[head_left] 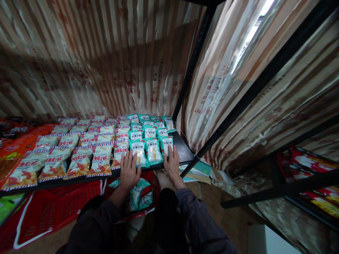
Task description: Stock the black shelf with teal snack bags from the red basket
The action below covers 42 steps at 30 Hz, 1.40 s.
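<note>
Rows of teal-and-white snack bags (154, 151) lie at the right end of a black shelf (182, 146). My left hand (129, 171) rests with fingers spread at the front left of these bags, over the edge between them and the striped snack bags (101, 158). At the front right corner, my right hand (172, 163) lies with extended fingers against the last teal bag (166, 144). Neither hand is wrapped round a bag. Below the shelf, more teal bags (141, 194) sit in a red basket (156, 181), partly behind my left forearm.
Orange packets (22, 144) fill the shelf's left part. A second red basket (60, 204) stands below. Black metal posts (212, 141) rise at the right, before a striped curtain (119, 63). Papers (198, 169) lie on the floor, and another shelf holds red packets (312, 162).
</note>
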Each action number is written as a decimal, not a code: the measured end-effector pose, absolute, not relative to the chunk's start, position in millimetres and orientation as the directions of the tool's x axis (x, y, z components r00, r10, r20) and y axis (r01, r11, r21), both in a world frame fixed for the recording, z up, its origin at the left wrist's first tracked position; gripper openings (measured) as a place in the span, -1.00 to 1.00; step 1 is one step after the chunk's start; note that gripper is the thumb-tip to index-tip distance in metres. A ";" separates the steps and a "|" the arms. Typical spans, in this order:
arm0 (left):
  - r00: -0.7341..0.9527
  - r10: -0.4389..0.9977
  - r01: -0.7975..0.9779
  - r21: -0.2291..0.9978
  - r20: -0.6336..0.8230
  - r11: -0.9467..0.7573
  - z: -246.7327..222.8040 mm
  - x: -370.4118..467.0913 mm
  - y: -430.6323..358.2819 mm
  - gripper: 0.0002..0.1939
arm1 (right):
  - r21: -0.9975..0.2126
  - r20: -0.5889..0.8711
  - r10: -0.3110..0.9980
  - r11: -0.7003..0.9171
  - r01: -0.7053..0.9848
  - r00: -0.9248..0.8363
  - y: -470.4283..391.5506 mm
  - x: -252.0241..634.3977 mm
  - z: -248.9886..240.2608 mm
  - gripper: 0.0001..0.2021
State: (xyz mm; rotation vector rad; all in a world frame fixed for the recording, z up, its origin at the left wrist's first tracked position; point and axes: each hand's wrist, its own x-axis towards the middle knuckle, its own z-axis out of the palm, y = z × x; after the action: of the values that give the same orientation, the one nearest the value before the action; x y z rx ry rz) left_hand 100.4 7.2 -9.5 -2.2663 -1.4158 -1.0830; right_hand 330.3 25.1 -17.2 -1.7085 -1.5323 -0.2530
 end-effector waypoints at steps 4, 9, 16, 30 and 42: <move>0.244 0.671 0.854 0.173 0.700 -0.491 -11.0 99.2 6.8 -0.41 | -0.419 0.623 0.745 0.064 0.906 0.236 24.4 331.7 -17.7 -0.48; 0.260 0.664 0.843 0.170 0.701 -0.510 -11.8 98.4 5.7 -0.40 | -0.401 0.638 0.739 0.081 0.912 0.215 24.3 332.9 -16.3 -0.50; 0.264 0.672 0.847 0.168 0.692 -0.505 -10.6 98.8 5.3 -0.39 | -0.417 0.606 0.767 0.081 0.905 0.210 23.0 334.9 -14.2 -0.51; 0.250 0.726 0.824 0.253 0.640 -0.506 -6.3 94.8 2.4 -0.38 | -0.371 0.617 0.764 0.071 0.926 0.188 12.8 330.8 0.3 -0.47; 0.448 0.729 0.707 0.293 0.518 -0.643 -70.4 72.8 -80.5 -0.55 | -0.447 0.455 0.848 0.482 0.754 -0.272 -92.2 236.1 -65.4 -0.54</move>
State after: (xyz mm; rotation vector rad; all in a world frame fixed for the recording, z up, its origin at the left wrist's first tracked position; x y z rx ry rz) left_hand 72.8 -80.5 -70.4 -2.7024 -1.3407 -0.9935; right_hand 236.1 -92.2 -65.4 -1.3175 -2.0758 0.1862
